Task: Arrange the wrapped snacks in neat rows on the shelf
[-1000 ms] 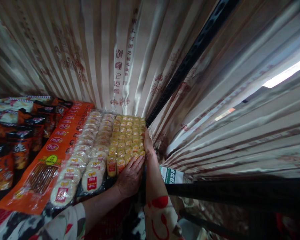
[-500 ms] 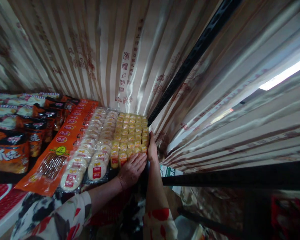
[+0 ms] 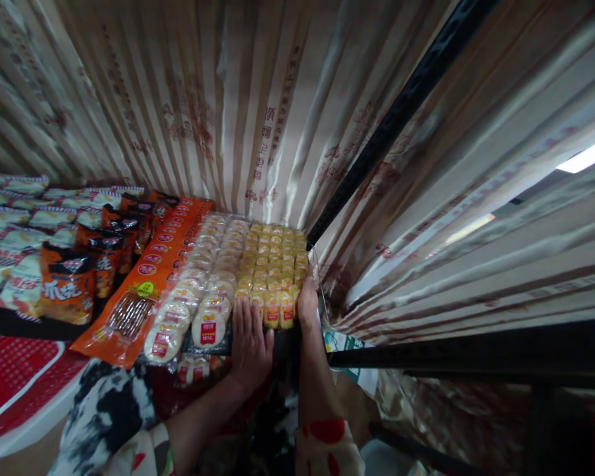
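Small yellow-wrapped snack packs [image 3: 272, 264] stand in tight rows at the right end of the shelf. Against the left part of their front row lies my left hand [image 3: 252, 347], fingers stretched upward and nothing gripped. My right hand [image 3: 307, 301] rests along the right side of the block, its fingers extended and partly hidden by the packs. Just left of the yellow rows are clear-wrapped round white crackers [image 3: 209, 324] with red labels, in two rows. Beside them a long orange packet [image 3: 146, 287] slants over the shelf edge.
Orange-and-black snack bags [image 3: 69, 284] and white bags [image 3: 22, 281] fill the shelf's left part. A pleated printed curtain [image 3: 248, 99] hangs behind. A black metal post [image 3: 377, 145] rises by my right hand. A red basket [image 3: 20, 377] sits below at left.
My left hand has shifted from the right part of the yellow packs' front to the left part, fingers now pointing upward. My right hand stays at their side. The view has turned slightly left.
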The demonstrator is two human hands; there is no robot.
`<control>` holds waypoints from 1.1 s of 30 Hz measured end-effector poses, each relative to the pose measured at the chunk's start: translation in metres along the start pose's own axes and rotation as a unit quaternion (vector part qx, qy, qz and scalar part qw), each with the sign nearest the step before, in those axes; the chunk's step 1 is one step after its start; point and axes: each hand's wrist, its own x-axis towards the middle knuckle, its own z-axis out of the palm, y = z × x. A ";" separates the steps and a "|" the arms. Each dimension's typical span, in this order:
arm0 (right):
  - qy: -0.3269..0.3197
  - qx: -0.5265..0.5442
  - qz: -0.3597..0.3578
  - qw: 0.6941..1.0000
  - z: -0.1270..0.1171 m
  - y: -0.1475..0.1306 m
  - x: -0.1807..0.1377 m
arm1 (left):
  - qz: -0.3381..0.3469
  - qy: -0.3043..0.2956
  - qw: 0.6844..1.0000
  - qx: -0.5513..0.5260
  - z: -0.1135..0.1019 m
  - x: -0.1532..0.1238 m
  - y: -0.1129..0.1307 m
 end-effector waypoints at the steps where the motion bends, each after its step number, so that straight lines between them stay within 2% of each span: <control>1: 0.005 -0.009 -0.003 1.000 0.001 0.000 0.000 | 0.005 -0.002 1.000 0.003 0.003 0.004 -0.001; 6: 0.042 -0.038 -0.038 0.998 0.008 0.004 0.001 | 0.031 -0.031 0.999 0.001 0.006 0.010 -0.003; 10: 0.041 -0.011 -0.030 0.999 0.006 0.004 0.001 | 0.022 -0.025 0.999 -0.008 0.004 0.009 -0.005; 13: 0.063 0.005 -0.041 0.997 0.000 0.000 -0.007 | 0.033 -0.016 0.999 -0.008 0.002 0.013 -0.009; 19: 0.097 -0.049 -0.084 0.990 -0.005 -0.004 -0.057 | 0.049 -0.017 0.999 0.007 -0.004 0.015 -0.014; 23: 0.162 -0.099 -0.119 0.975 -0.004 0.002 -0.103 | 0.082 -0.043 0.996 0.007 -0.010 -0.004 -0.010; 25: 0.167 -0.116 -0.134 0.970 -0.004 0.007 -0.119 | 0.096 -0.057 0.994 0.005 -0.012 -0.015 -0.008; 29: 0.156 -0.141 -0.160 0.965 -0.002 0.016 -0.133 | 0.107 -0.066 0.992 0.008 -0.014 -0.028 -0.005; 33: 0.137 -0.149 -0.138 0.969 0.006 0.015 -0.133 | 0.120 -0.070 0.990 0.006 -0.013 -0.027 -0.006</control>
